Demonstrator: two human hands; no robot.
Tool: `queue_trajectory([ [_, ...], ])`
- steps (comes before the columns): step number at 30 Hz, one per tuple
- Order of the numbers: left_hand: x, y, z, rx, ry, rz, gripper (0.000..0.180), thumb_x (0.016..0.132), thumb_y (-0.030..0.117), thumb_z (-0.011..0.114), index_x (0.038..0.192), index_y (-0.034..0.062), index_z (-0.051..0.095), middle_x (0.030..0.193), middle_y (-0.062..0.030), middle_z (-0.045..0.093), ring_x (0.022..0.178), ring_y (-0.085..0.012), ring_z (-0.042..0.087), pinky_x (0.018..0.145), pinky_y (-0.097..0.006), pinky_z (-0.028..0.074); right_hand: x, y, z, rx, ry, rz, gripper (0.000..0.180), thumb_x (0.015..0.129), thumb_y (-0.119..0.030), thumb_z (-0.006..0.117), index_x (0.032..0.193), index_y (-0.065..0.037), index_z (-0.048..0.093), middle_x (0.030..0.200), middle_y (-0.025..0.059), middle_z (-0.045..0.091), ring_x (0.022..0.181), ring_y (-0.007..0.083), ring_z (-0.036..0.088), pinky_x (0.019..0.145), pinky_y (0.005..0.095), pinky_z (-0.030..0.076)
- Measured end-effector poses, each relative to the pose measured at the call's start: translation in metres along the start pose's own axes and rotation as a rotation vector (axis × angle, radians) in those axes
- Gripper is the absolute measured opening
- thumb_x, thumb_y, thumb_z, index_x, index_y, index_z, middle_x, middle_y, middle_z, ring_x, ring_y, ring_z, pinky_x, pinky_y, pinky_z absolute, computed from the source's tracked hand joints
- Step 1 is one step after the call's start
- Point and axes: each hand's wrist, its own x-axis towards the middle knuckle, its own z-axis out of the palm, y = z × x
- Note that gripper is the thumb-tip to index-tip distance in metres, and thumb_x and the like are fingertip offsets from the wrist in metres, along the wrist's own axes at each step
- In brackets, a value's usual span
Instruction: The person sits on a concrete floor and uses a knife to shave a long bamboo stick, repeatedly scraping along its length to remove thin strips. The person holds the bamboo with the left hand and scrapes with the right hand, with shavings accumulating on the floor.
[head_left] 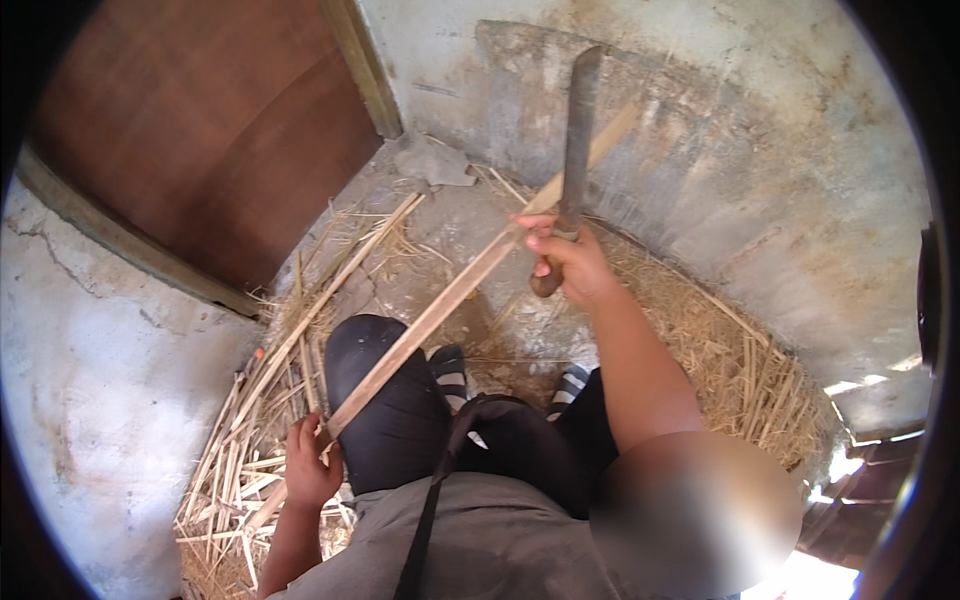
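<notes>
A long, flat strip of split bamboo or wood slants from the lower left, over my left knee, toward the wall at the upper right. My left hand is closed round its lower part, beside my left thigh. In my right hand is a machete, gripped by its brown wooden handle, its long blade pointing up and away from me. Fingers of that same hand also touch the strip, which passes behind the blade. The strip's far end looks blurred.
Long split strips lie in a heap at my left, against the wall. Thin shavings pile along the right wall. A grey stone sits in the far corner near a brown door panel. My striped-sock feet rest on the floor.
</notes>
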Motion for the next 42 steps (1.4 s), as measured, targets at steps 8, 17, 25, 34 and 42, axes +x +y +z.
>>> queue_trajectory([
  [8,0.002,0.015,-0.005,-0.100,-0.136,-0.178,0.036,0.092,0.011,0.065,0.124,-0.0026,0.057,0.080,-0.0196,0.066,0.071,-0.0382,0.066,0.066,-0.047,0.051,-0.005,-0.005,0.004,-0.572,0.119,-0.032,0.037,0.088,-0.021,0.080,0.119,-0.003,0.070,0.090,0.0066,0.070,0.072,0.0166,0.066,0.064,0.0314,0.052],
  [17,0.008,0.011,-0.014,-0.132,-0.297,-0.283,0.051,0.105,0.047,0.054,0.086,-0.0001,0.055,0.064,-0.0256,0.059,0.065,-0.0497,0.062,0.057,-0.052,0.046,-0.023,0.019,0.046,-1.426,-0.353,-0.063,0.048,0.085,-0.045,0.078,0.115,-0.007,0.071,0.092,0.0173,0.074,0.087,0.0358,0.073,0.077,0.0475,0.057],
  [25,0.001,-0.009,0.003,-0.131,-0.247,-0.238,0.052,0.106,0.046,0.050,0.080,0.0003,0.054,0.063,-0.0256,0.058,0.065,-0.0505,0.061,0.056,-0.052,0.046,0.010,0.037,0.000,-1.304,-0.036,0.002,0.036,0.083,-0.029,0.074,0.112,-0.007,0.072,0.096,0.0216,0.073,0.093,0.0404,0.071,0.082,0.0468,0.057],
  [34,0.009,-0.015,-0.011,-0.152,-0.297,-0.232,0.053,0.105,0.047,0.052,0.080,0.0003,0.056,0.061,-0.0251,0.057,0.062,-0.0490,0.061,0.056,-0.051,0.047,-0.006,0.030,0.032,-1.474,-0.243,0.130,0.046,0.079,-0.024,0.069,0.120,-0.003,0.070,0.114,0.0222,0.072,0.105,0.0415,0.069,0.091,0.0472,0.056],
  [42,0.015,-0.004,-0.033,-0.069,-0.332,-0.232,0.059,0.105,0.051,0.052,0.076,0.0000,0.056,0.059,-0.0242,0.056,0.060,-0.0482,0.061,0.054,-0.050,0.047,-0.007,0.028,0.031,-1.488,-0.208,0.185,0.048,0.080,-0.023,0.067,0.124,-0.004,0.070,0.120,0.0238,0.070,0.111,0.0427,0.066,0.096,0.0463,0.054],
])
